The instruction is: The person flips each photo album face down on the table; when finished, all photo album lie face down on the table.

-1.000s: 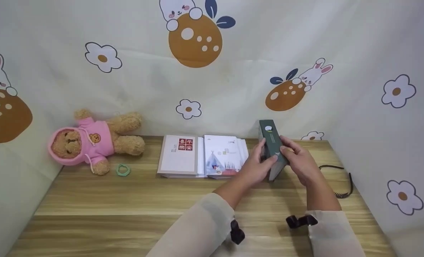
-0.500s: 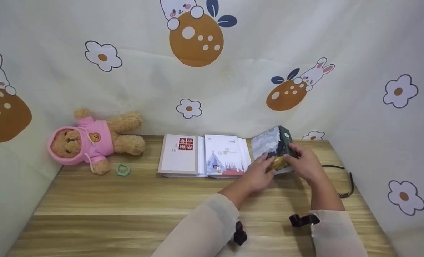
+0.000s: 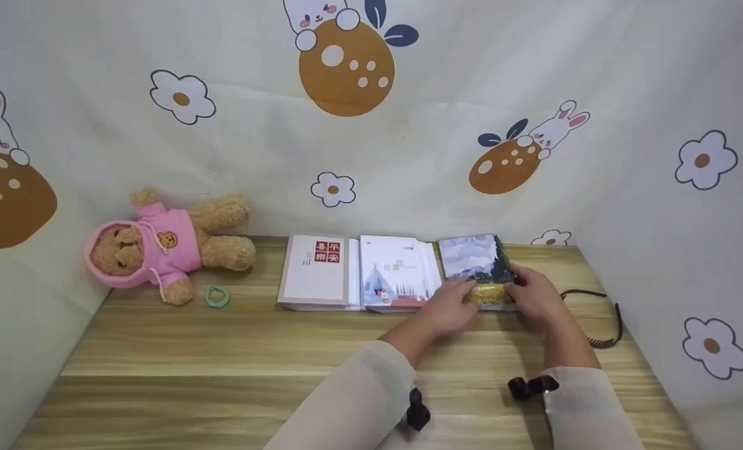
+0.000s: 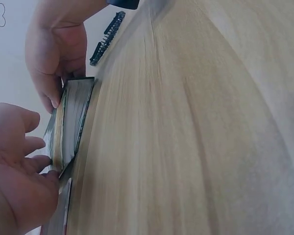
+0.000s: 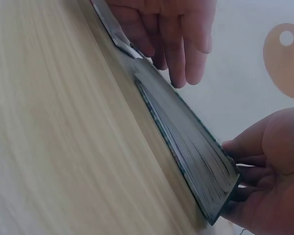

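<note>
A photo album (image 3: pixel 468 253) with a landscape painting on its cover and a dark green spine lies at the right end of a row on the table. My left hand (image 3: pixel 449 306) rests straight fingers on the cover's near left part. At the spine side, my right hand (image 3: pixel 537 294) grips the album, thumb on the top edge and fingers against the spine. The right wrist view shows the page edges (image 5: pixel 191 147) fanned in a wedge, thickest at the spine. To its left lie a white album (image 3: pixel 393 265) with a tent picture and a beige album (image 3: pixel 315 275) with red characters.
A teddy bear (image 3: pixel 171 244) in a pink hoodie lies at the back left, with a green ring (image 3: pixel 217 297) close by. Right of the hands is a black coiled cord (image 3: pixel 606 340). Patterned cloth walls (image 3: pixel 409 169) enclose the table's back and sides.
The green-spined album has tipped down from standing on edge, spine up, to lying cover up beside the white one. Both hands have lowered with it; the left now rests on the cover.
</note>
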{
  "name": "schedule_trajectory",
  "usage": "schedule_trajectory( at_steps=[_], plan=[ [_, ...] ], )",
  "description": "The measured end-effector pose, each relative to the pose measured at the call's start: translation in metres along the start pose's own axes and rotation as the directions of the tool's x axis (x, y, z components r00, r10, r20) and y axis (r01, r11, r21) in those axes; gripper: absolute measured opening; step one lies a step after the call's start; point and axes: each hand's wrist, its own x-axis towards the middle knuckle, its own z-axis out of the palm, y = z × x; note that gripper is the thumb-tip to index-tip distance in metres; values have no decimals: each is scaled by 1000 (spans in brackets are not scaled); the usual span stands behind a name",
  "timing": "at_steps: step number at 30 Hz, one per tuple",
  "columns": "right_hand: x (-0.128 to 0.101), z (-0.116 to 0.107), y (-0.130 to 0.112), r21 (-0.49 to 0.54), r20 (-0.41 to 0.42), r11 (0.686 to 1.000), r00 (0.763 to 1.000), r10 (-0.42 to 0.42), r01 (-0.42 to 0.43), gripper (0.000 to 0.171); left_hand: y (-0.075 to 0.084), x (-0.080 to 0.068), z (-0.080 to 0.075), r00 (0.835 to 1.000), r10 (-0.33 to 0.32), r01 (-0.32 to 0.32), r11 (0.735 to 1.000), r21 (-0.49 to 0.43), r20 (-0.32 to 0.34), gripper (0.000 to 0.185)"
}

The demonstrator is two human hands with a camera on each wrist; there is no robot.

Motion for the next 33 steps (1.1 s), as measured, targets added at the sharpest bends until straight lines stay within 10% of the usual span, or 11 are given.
schedule_trajectory(
  at_steps=[6, 15, 26, 33],
  plan=[
    [-7, 5, -15, 5, -91, 999, 995, -40, 40, 65, -6, -10, -8, 990, -22, -11, 972, -233, -141, 54],
    [-11, 33, -61, 158, -116, 932, 943, -312, 327, 60, -37, -39, -58, 945, -24, -116, 908, -403, -325, 51],
    [-5, 79, -101, 187, -22, 951, 969, -245, 245, 62, -79, -63, -108, 850, -282, 4, 849, -529, -446, 60],
    [-1, 97, -96, 188, -11, 935, 952, -305, 302, 64, -88, -70, -109, 875, -308, 29, 802, -596, -372, 66]
  ],
)
